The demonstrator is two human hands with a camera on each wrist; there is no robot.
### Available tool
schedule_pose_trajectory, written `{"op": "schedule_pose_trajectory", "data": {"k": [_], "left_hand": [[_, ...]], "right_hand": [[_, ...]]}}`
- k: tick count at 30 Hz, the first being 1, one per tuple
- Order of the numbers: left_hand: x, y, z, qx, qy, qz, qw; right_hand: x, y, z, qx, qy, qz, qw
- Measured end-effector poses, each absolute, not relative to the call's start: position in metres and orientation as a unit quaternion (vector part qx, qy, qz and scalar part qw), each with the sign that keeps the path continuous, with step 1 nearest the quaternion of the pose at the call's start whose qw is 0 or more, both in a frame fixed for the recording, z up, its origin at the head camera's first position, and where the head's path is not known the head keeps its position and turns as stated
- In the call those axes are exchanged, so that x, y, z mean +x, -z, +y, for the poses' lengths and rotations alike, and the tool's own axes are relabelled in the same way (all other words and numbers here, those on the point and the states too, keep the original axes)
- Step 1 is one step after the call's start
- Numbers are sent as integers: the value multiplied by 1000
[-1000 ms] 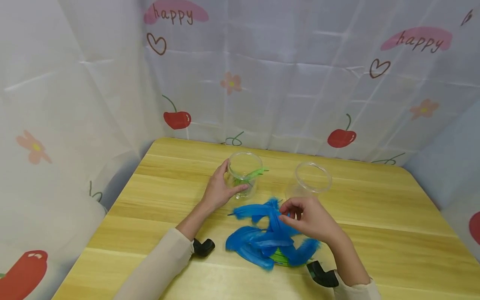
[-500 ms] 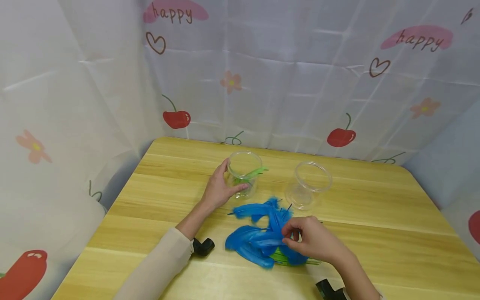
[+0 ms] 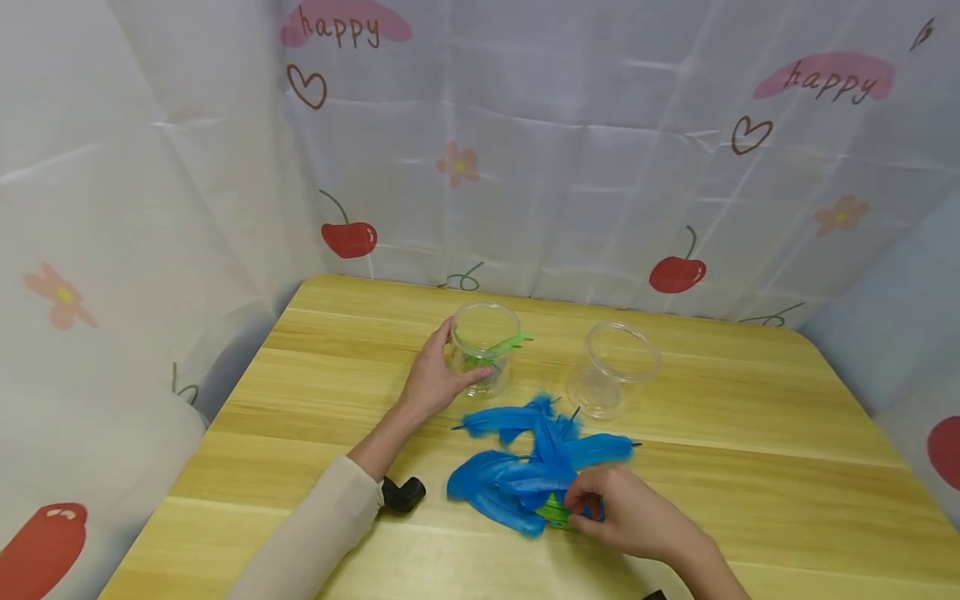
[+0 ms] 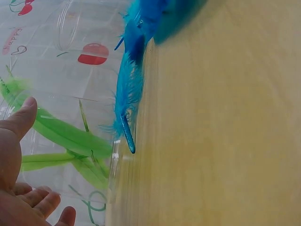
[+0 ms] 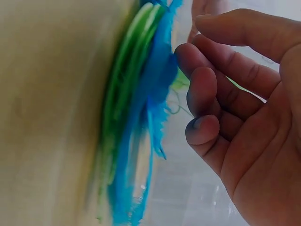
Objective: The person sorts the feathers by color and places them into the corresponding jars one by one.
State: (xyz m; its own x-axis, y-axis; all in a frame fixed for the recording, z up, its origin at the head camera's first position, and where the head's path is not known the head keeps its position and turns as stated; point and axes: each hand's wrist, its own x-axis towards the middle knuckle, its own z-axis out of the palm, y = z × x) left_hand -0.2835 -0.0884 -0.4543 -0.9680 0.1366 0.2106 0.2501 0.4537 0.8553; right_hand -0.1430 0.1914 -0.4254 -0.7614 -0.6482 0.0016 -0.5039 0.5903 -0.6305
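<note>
Sorting looks barely begun, to judge from how things lie: your left jar (image 3: pixel 485 346) holds only a few green feathers (image 3: pixel 501 347), the right jar (image 3: pixel 615 368) stands bare, and most of the pile (image 3: pixel 528 467) is on the counter (image 3: pixel 750 467) between you and the jars. Your left hand (image 3: pixel 433 382) curls round the left jar's side, steadying it upright. Your right hand (image 3: pixel 626 517) sits at the near edge of the pile with fingers bent toward a green feather (image 3: pixel 555 510) tucked under the blue ones; whether it has pinched it, you cannot tell from these views. Blue plumes lie overlapped and ruffled, soft-edged, hiding most of the green beneath.
</note>
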Motion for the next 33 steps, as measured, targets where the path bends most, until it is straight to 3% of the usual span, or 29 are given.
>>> {"op": "schedule_pose_trajectory", "data": {"k": [18,27,33], "left_hand": [[-285,454,-89,-118,510,-850,57],[-284,454,-89,-115,508,-852,52],[-284,454,-90,-117,508,-851,54]], "right_hand": [[-141,436,176,-371,265,884,101],[-138,435,176,-333,208,914,104],[-136,438,172,-344,180,919,69]]}}
